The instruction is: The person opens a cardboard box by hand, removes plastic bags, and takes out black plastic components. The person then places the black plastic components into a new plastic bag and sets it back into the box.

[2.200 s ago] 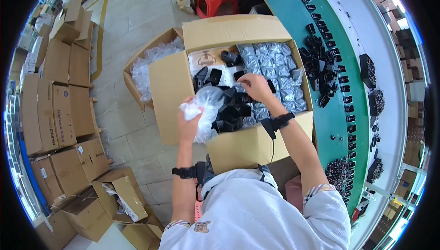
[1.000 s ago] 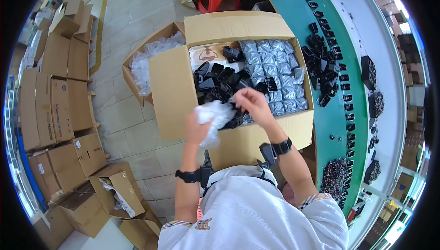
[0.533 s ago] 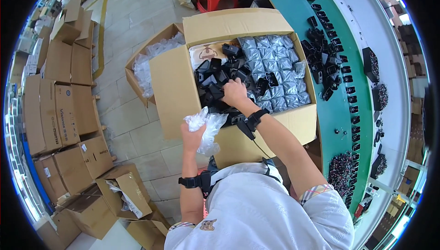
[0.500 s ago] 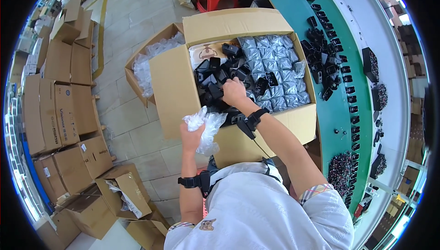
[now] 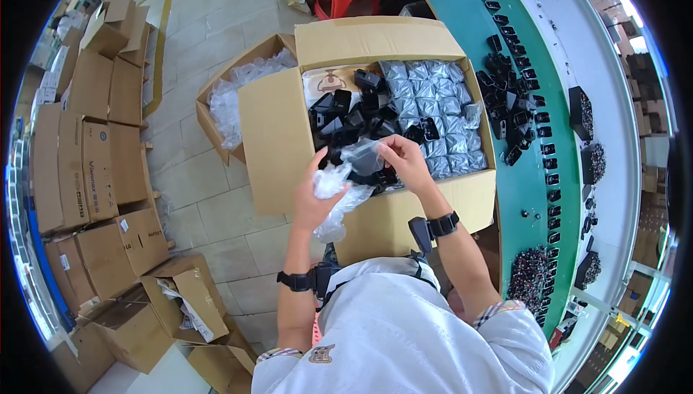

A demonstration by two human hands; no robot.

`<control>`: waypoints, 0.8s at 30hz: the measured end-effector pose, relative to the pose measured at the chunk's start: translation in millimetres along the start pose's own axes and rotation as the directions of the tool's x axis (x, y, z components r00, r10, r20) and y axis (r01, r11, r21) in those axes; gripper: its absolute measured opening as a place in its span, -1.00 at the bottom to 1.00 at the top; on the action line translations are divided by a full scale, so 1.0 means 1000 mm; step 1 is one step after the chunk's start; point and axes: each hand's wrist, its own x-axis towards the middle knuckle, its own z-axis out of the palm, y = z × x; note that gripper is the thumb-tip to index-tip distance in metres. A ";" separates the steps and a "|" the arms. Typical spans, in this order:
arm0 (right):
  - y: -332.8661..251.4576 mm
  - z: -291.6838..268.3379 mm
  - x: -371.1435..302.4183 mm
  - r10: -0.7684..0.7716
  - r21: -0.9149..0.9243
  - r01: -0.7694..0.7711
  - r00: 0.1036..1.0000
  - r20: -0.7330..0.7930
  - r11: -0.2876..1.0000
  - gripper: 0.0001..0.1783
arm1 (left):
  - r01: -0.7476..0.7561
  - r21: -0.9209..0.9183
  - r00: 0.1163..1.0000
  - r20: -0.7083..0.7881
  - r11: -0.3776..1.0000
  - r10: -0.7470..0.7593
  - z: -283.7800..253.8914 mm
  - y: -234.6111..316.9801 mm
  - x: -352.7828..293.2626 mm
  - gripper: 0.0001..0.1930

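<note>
Out on the left, brown boxes stand stacked along the floor, and in front of them an open box gapes with white sheets poking out. Moving across, a smaller carton brims with loose clear plastic, tucked right beside the big box, whose flaps are folded out. And here's the left hand, just over the near left corner of that big box, fingers closed round a crumpled bunch of bags. Behind it, black gadgets lie jumbled in the left part of the big box, a printed brown drawing showing at the back. Then the action: a single clear bag spans the space between the two hands, over the gadgets, a dark shape showing in or behind it, hard to tell which! The right hand has its edge pinched between thumb and fingers. Further right, silver packets sit in neat rows, two black pieces resting on top. Beyond the box runs a green table, carrying a heap of black parts and, past it, a long line of black pieces.
</note>
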 end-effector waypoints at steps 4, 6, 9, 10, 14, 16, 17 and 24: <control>-0.018 0.010 -0.015 -0.121 -0.031 0.127 0.982 0.147 0.991 -0.87 | -0.203 0.029 0.976 0.088 0.979 0.200 0.019 -0.001 0.022 -0.45; -0.024 0.011 -0.018 -0.121 0.120 0.105 0.983 0.138 0.987 -0.89 | -0.028 0.198 0.972 0.233 0.980 -0.019 0.012 -0.010 0.026 -0.60; -0.029 0.003 -0.021 -0.153 -0.038 0.163 0.972 0.180 0.986 -0.87 | -0.092 0.260 0.995 0.051 0.961 0.082 0.007 -0.015 0.021 -0.72; -0.032 0.001 -0.023 -0.249 -0.122 0.276 0.948 0.198 0.953 -0.86 | -0.079 0.269 0.994 -0.049 0.960 0.096 0.002 -0.014 0.019 -0.70; -0.002 -0.047 -0.011 -0.132 -0.497 0.074 0.988 -0.083 0.865 -0.71 | 0.115 -0.047 0.945 -0.303 0.992 -0.124 -0.020 -0.007 0.022 -0.66; 0.019 -0.055 -0.016 -0.050 -0.666 0.052 0.999 0.022 0.744 -0.62 | -0.435 0.362 0.887 0.017 0.824 0.461 -0.014 0.014 0.029 -0.62; 0.029 -0.055 -0.018 0.050 -0.806 0.056 0.993 0.106 0.589 -0.53 | -0.353 0.353 0.935 0.126 0.866 0.330 -0.019 -0.004 0.021 -0.62; 0.067 0.014 0.019 0.170 0.136 -0.179 0.982 0.078 0.974 -0.58 | -0.091 0.231 0.995 -0.009 0.969 0.095 0.000 -0.026 0.002 -0.64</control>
